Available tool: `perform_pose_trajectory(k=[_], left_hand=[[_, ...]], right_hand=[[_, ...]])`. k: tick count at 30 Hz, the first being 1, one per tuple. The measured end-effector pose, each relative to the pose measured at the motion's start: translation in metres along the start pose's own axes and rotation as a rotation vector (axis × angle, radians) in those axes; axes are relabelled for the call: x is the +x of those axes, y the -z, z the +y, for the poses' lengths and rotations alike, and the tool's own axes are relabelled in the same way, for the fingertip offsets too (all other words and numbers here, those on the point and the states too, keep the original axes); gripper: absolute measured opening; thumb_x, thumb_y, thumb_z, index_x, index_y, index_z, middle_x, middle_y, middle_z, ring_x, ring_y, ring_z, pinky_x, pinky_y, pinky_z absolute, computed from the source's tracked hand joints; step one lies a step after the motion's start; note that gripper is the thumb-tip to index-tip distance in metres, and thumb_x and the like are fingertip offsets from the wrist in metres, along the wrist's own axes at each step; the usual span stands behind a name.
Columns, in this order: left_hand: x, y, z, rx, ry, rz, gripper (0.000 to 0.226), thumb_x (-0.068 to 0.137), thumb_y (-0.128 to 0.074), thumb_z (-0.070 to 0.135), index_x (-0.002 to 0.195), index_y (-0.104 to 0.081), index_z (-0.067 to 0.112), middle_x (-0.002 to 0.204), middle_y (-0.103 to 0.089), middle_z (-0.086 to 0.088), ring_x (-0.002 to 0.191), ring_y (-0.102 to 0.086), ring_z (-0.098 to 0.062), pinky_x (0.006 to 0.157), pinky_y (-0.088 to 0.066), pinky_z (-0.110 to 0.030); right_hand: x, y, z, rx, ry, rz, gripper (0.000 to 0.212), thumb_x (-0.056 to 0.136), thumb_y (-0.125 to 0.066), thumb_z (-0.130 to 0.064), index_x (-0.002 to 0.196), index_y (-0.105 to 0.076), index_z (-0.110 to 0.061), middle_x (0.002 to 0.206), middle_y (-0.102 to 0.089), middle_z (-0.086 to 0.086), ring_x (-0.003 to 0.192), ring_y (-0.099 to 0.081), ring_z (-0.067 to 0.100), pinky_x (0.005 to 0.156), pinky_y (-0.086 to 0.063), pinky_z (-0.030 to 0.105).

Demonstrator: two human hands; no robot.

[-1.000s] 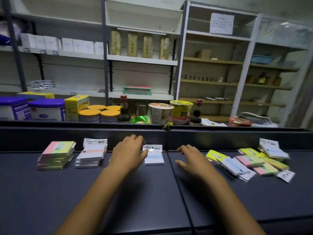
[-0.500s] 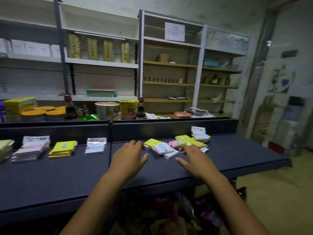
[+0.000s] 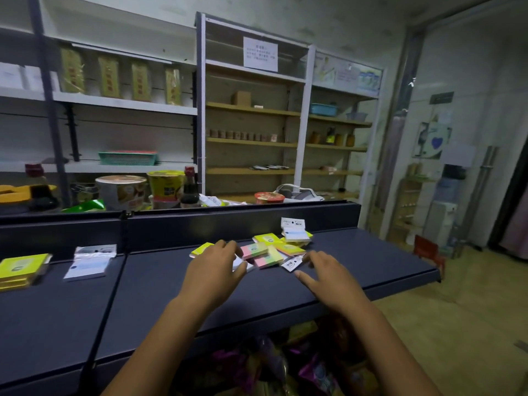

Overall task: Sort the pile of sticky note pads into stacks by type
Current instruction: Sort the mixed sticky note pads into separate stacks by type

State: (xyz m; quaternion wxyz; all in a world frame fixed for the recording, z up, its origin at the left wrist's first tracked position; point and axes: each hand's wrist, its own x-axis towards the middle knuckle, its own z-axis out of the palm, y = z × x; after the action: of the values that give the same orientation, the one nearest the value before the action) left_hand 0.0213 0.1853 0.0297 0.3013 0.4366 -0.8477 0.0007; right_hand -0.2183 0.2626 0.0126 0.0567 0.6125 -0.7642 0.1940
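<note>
A mixed pile of sticky note pads lies on the dark blue shelf: yellow ones, pink-green-yellow striped ones and white packaged ones. My left hand rests palm down over the pile's left edge, covering a white pad; whether it grips it I cannot tell. To the right of the pile, my right hand hovers with fingers spread, its fingertips next to a small white label. A yellow stack and a white packaged stack sit at far left.
The shelf's raised back wall runs behind the pile. Noodle cups and sauce bottles stand beyond it. The shelf's right end drops to open floor. Snack bags fill the space below the front edge.
The view has swung right, so the sorted stacks slid to the left edge. Both hands have travelled from the white stack to the unsorted pile, the left now on it.
</note>
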Motion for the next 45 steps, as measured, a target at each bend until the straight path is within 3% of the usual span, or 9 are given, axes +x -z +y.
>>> perform_pose_trajectory(k=[9,18,30,40,45], left_hand=[[0.083,-0.065,-0.015,-0.058,0.064,-0.024,0.027,0.097,-0.049,0.043,0.118,-0.056,0.028,0.116,-0.058,0.009,0.109,-0.055,-0.013,0.085,-0.051,-0.035],[0.142,-0.115,-0.017,-0.062,0.140,-0.019,0.025,0.095,-0.051,0.041,0.115,-0.057,0.028,0.111,-0.060,0.008,0.104,-0.057,-0.015,0.079,-0.049,-0.032],[0.193,-0.182,-0.001,-0.022,0.405,-0.070,0.023,0.093,-0.053,0.039,0.111,-0.059,0.025,0.110,-0.062,0.002,0.105,-0.057,-0.021,0.080,-0.049,-0.035],[0.223,-0.213,0.012,0.104,0.565,-0.145,0.060,0.081,-0.069,0.055,0.129,-0.051,0.024,0.119,-0.066,-0.002,0.109,-0.062,-0.025,0.084,-0.053,-0.037],[0.227,-0.218,0.013,0.103,0.596,-0.118,0.064,0.074,-0.078,0.053,0.129,-0.054,0.029,0.123,-0.066,-0.001,0.111,-0.062,-0.027,0.087,-0.053,-0.038]], right_hand=[[0.085,-0.024,0.042,-0.008,0.015,-0.007,0.037,0.097,-0.049,-0.054,0.119,-0.051,-0.024,0.119,-0.055,-0.005,0.114,-0.052,0.016,0.092,-0.046,0.035],[0.157,-0.042,0.078,0.071,0.031,0.030,0.036,0.097,-0.053,-0.048,0.123,-0.052,-0.024,0.120,-0.056,-0.005,0.116,-0.052,0.015,0.095,-0.046,0.037],[0.241,-0.070,0.133,0.176,0.194,0.016,0.030,0.097,-0.053,-0.041,0.121,-0.054,-0.023,0.117,-0.055,-0.005,0.111,-0.051,0.016,0.092,-0.044,0.036],[0.297,-0.083,0.155,0.318,0.343,0.191,0.016,0.096,-0.057,-0.033,0.108,-0.057,-0.022,0.106,-0.059,-0.007,0.100,-0.055,0.015,0.087,-0.046,0.035],[0.305,-0.084,0.153,0.402,0.378,0.198,0.015,0.096,-0.058,-0.032,0.107,-0.057,-0.021,0.105,-0.059,-0.007,0.101,-0.056,0.014,0.089,-0.049,0.036]])
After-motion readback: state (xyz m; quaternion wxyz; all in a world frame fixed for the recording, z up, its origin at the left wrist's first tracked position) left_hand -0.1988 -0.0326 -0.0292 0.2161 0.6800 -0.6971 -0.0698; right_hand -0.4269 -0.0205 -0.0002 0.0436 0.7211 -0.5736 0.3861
